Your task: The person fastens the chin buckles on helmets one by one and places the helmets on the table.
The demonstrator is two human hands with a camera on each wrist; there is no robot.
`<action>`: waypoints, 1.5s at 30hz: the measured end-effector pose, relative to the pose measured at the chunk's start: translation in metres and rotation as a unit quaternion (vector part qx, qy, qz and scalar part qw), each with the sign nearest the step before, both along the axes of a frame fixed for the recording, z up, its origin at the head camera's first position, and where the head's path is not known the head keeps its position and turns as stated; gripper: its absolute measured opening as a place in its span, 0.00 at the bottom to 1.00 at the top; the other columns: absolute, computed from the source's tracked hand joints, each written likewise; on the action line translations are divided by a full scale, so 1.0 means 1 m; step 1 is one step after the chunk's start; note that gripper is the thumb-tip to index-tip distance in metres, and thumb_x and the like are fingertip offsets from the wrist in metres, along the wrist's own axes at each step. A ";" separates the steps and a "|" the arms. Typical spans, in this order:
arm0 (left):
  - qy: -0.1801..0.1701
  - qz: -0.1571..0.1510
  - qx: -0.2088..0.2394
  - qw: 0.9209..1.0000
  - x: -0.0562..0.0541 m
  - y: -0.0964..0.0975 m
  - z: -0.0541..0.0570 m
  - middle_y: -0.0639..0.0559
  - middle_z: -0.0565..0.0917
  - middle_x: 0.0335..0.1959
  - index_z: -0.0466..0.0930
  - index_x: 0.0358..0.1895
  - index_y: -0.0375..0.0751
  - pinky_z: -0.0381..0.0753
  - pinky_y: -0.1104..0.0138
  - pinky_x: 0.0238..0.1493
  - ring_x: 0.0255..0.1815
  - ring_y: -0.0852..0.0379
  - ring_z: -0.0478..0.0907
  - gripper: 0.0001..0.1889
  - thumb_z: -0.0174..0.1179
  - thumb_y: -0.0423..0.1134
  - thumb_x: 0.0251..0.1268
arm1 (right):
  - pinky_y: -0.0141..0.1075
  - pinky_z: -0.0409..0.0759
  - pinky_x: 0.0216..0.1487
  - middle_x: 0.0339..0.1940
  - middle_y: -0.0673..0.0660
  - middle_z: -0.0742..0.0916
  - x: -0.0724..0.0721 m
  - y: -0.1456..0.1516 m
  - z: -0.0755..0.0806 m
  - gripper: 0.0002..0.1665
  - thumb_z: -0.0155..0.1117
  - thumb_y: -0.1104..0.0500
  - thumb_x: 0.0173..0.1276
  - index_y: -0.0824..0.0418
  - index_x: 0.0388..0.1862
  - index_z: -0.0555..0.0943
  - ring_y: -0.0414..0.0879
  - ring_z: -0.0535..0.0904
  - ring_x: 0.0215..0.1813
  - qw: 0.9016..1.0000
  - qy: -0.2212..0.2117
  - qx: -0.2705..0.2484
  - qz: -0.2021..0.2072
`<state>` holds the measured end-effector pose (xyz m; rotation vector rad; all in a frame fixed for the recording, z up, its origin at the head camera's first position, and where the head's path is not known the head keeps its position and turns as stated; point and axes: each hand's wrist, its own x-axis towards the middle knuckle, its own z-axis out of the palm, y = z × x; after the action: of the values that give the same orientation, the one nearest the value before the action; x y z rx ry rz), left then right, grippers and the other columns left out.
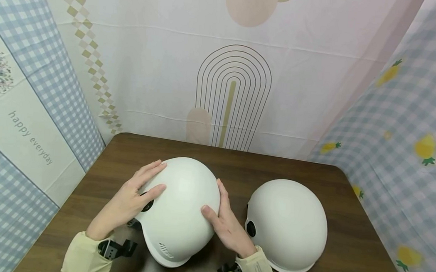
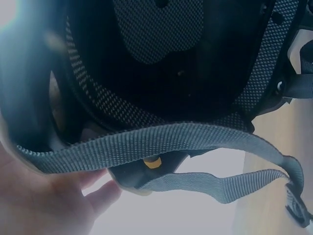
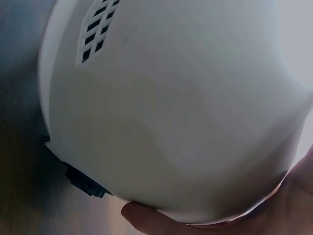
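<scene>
As your left hand (image 1: 133,199) and right hand (image 1: 228,226) grip the white helmet (image 1: 186,196) from either side, both curved round its shell, dome nearer the left edge of the desk (image 1: 347,227), grey strap (image 2: 156,144) (slack) across its opening, second helmet (image 1: 289,223) toward the right edge.

At the bottom edge of the head view, we lose both sleeves (image 1: 87,255) and the near part of the table (image 1: 357,252). The left hand (image 1: 128,199) partly covers a round black vent (image 1: 148,207) on the held helmet (image 1: 184,204). In the left wrist view, we find the upper left washed out. The right wrist view's top edge crops the slotted vent (image 3: 99,30), and its lower right corner cuts off the right hand (image 3: 279,213).
</scene>
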<state>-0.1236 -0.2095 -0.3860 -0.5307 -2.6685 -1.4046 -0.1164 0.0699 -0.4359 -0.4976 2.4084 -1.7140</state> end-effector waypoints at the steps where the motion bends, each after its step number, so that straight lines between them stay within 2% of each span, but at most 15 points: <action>1: 0.001 0.002 -0.002 1.000 0.000 -0.001 0.000 0.53 0.56 0.76 0.61 0.74 0.62 0.57 0.39 0.64 0.74 0.44 0.54 0.29 0.55 0.51 0.72 | 0.62 0.61 0.64 0.79 0.50 0.49 0.000 0.000 0.000 0.47 0.54 0.44 0.74 0.34 0.78 0.35 0.55 0.55 0.75 1.000 0.000 0.002 0.000; 8: 0.010 0.007 -0.006 1.000 0.000 -0.007 -0.006 0.52 0.58 0.75 0.62 0.74 0.60 0.58 0.41 0.65 0.74 0.44 0.55 0.28 0.55 0.50 0.73 | 0.62 0.61 0.64 0.79 0.51 0.49 0.000 -0.003 0.000 0.48 0.56 0.44 0.73 0.37 0.78 0.37 0.55 0.55 0.74 1.000 0.000 0.000 0.002; 12: 0.005 0.008 -0.004 1.000 0.001 -0.009 -0.006 0.54 0.58 0.75 0.62 0.73 0.63 0.58 0.41 0.65 0.74 0.45 0.55 0.28 0.55 0.51 0.72 | 0.63 0.62 0.63 0.78 0.53 0.50 0.002 -0.005 0.000 0.48 0.57 0.43 0.72 0.37 0.79 0.38 0.56 0.57 0.74 1.000 0.002 0.009 -0.006; 19: -0.009 0.006 0.002 1.000 0.002 -0.012 -0.007 0.54 0.56 0.76 0.61 0.74 0.61 0.57 0.42 0.66 0.75 0.44 0.54 0.30 0.56 0.51 0.71 | 0.63 0.63 0.62 0.77 0.58 0.52 0.002 -0.006 -0.002 0.49 0.58 0.43 0.71 0.37 0.79 0.39 0.60 0.60 0.71 1.000 0.011 0.016 -0.009; 27: -0.009 0.007 0.002 1.000 0.001 -0.014 -0.010 0.52 0.57 0.75 0.61 0.74 0.62 0.58 0.41 0.66 0.75 0.44 0.54 0.29 0.56 0.50 0.71 | 0.62 0.63 0.62 0.77 0.57 0.53 0.002 -0.006 -0.001 0.49 0.59 0.43 0.71 0.36 0.79 0.39 0.59 0.60 0.71 1.000 0.007 0.020 -0.011; 36: -0.015 0.004 0.008 1.000 0.000 -0.016 -0.021 0.50 0.60 0.75 0.60 0.74 0.57 0.57 0.41 0.66 0.75 0.43 0.54 0.29 0.55 0.49 0.73 | 0.63 0.65 0.61 0.76 0.57 0.53 0.003 -0.005 0.001 0.50 0.59 0.42 0.70 0.35 0.78 0.39 0.60 0.61 0.71 0.999 0.011 0.036 -0.017; 45: -0.013 -0.003 0.013 1.000 -0.002 -0.017 -0.020 0.46 0.60 0.75 0.60 0.75 0.55 0.57 0.40 0.65 0.74 0.41 0.54 0.28 0.54 0.46 0.74 | 0.63 0.65 0.61 0.77 0.56 0.52 0.002 -0.005 0.001 0.50 0.60 0.42 0.70 0.35 0.78 0.39 0.59 0.60 0.71 0.999 0.012 0.035 -0.017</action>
<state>-0.1256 -0.2264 -0.4061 -0.5223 -2.6673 -1.4546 -0.1139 0.0654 -0.4347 -0.4723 2.4989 -1.6384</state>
